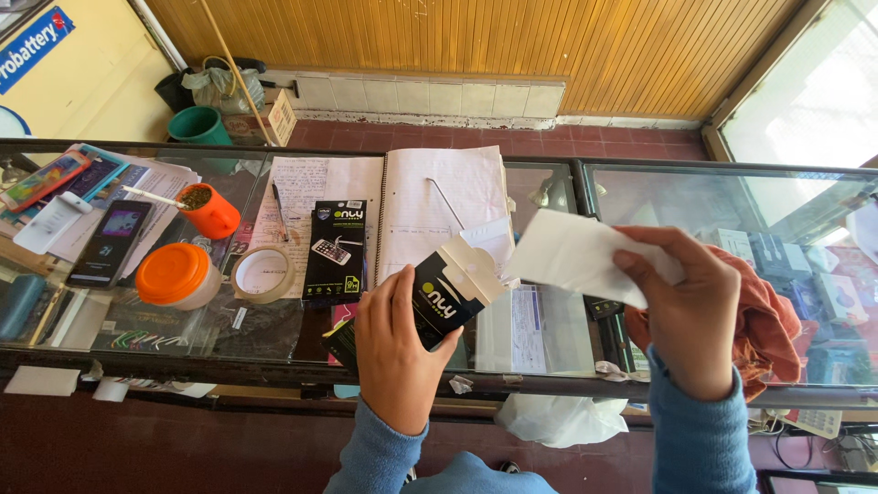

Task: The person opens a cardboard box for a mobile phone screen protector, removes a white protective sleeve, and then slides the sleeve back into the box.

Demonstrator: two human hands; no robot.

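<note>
My left hand grips a small black box with its white top flap open, held tilted over the glass counter. My right hand pinches a flat white sleeve just to the right of the box's open end. A second black box of the same kind lies flat on the counter to the left, beside an open spiral notebook.
On the left of the counter sit a roll of tape, an orange lid, an orange cup, a phone. A rust-coloured cloth lies at the right. A green bucket stands on the floor beyond.
</note>
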